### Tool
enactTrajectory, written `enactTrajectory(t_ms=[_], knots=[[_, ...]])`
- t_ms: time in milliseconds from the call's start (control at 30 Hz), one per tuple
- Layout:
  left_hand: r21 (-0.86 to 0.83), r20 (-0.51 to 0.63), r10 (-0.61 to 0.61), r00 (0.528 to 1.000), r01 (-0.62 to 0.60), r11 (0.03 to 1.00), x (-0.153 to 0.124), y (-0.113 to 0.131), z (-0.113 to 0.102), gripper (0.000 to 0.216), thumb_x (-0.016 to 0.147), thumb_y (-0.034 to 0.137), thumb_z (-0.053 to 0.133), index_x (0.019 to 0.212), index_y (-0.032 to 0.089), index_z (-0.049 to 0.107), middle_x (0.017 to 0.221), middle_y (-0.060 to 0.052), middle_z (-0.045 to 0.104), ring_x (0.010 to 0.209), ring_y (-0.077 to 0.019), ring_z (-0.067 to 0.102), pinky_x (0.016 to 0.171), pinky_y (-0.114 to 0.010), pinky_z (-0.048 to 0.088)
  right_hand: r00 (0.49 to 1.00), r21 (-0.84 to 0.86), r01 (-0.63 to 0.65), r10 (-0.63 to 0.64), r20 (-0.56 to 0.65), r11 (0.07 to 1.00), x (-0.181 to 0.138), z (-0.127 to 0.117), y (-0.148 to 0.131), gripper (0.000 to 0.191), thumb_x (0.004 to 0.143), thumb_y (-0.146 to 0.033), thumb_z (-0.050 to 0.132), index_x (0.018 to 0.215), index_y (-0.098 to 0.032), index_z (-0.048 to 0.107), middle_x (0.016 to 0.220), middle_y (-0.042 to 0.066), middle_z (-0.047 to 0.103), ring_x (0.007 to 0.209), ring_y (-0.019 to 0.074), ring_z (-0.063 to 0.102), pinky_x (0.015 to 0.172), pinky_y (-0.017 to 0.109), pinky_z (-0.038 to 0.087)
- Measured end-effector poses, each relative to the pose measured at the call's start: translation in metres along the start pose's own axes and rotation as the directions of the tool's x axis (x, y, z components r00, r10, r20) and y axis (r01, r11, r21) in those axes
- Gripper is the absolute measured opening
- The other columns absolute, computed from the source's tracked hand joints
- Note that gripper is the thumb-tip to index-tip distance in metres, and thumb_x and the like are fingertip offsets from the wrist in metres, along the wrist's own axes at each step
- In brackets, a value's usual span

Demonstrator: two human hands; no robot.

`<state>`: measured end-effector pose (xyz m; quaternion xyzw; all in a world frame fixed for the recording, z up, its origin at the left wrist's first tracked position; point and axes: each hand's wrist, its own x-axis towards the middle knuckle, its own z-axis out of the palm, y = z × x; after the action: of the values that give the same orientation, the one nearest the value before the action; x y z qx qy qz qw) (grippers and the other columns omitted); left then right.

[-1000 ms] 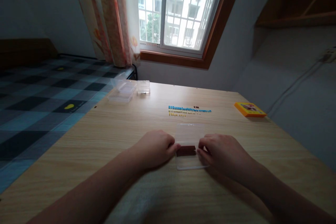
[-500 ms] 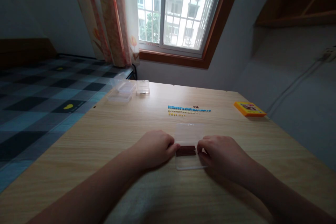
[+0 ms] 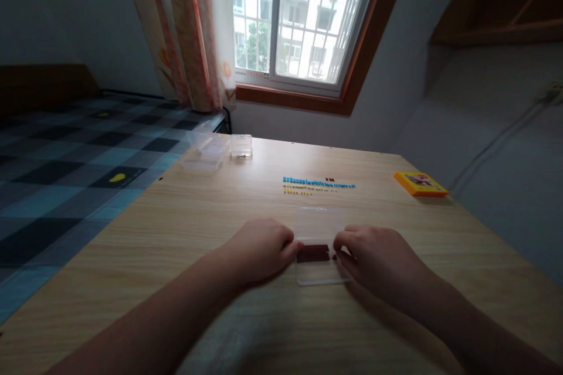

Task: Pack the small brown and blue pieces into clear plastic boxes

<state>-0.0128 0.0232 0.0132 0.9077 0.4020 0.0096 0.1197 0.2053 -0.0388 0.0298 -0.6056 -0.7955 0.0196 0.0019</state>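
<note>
An open clear plastic box (image 3: 319, 275) lies on the table with its lid (image 3: 320, 222) folded back away from me. Stacked rows of small dark brown pieces (image 3: 313, 254) fill a strip in its middle. My left hand (image 3: 266, 249) is closed on the box's left edge, the thumb against the left end of the rows. At the right side my right hand (image 3: 376, 252) has its thumb and fingers drawn together over the edge. A tiny brown piece (image 3: 334, 256) shows at those fingertips, just apart from the rows.
Beyond the box lie lines of small blue pieces (image 3: 316, 182) and yellow pieces (image 3: 297, 191), with a few dark bits (image 3: 329, 179) behind. Clear plastic boxes (image 3: 206, 155) stand at the far left, a smaller clear box (image 3: 241, 145) beside them. An orange-yellow box (image 3: 420, 184) sits at the right edge.
My right fingertips have shifted slightly away from the brown rows, and the tiny brown piece beside them shows more plainly. My left hand stays on the box; the whole view has shifted slightly.
</note>
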Motion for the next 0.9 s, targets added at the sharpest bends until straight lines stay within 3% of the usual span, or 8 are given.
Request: enactTrajectory(t_ms=[233,600,900], knots=[[0.004,-0.012,0.009,1.0,-0.009,1.0,0.0009,-0.0011,0.0018,0.044,0.096,0.041,0.042,0.073,0.019,0.072,0.072,-0.008,0.071,0.065,-0.0219,0.063,0.058,-0.03,0.04,0.998,-0.062,0.009,-0.006,0.054,0.998,0.0018,0.0011,-0.0028,0.026,0.088,-0.027,0.051,0.072,-0.021,0.071,0.076,0.004,0.071,0.064,0.0168,0.061,0.056,0.03,0.022],[-0.001,0.0,0.008,1.0,-0.008,1.0,0.0005,-0.0002,0.0006,0.043,0.095,0.04,0.042,0.074,0.019,0.074,0.071,-0.008,0.071,0.063,-0.0207,0.061,0.059,-0.03,0.04,1.0,0.009,0.015,-0.015,0.007,1.0,0.0012,0.0059,0.0016,0.023,0.084,-0.019,0.052,0.076,-0.025,0.073,0.079,0.0,0.072,0.068,0.016,0.063,0.057,0.028,0.027],[0.0,0.001,0.009,1.0,-0.009,1.0,0.0004,-0.0008,0.0022,0.045,0.095,0.042,0.041,0.076,0.02,0.074,0.073,-0.009,0.072,0.065,-0.0217,0.061,0.061,-0.031,0.042,0.999,0.028,0.017,-0.018,0.048,0.999,0.0005,0.0008,-0.002,0.024,0.083,-0.019,0.052,0.073,-0.024,0.074,0.078,0.0,0.072,0.067,0.0151,0.063,0.058,0.028,0.029]])
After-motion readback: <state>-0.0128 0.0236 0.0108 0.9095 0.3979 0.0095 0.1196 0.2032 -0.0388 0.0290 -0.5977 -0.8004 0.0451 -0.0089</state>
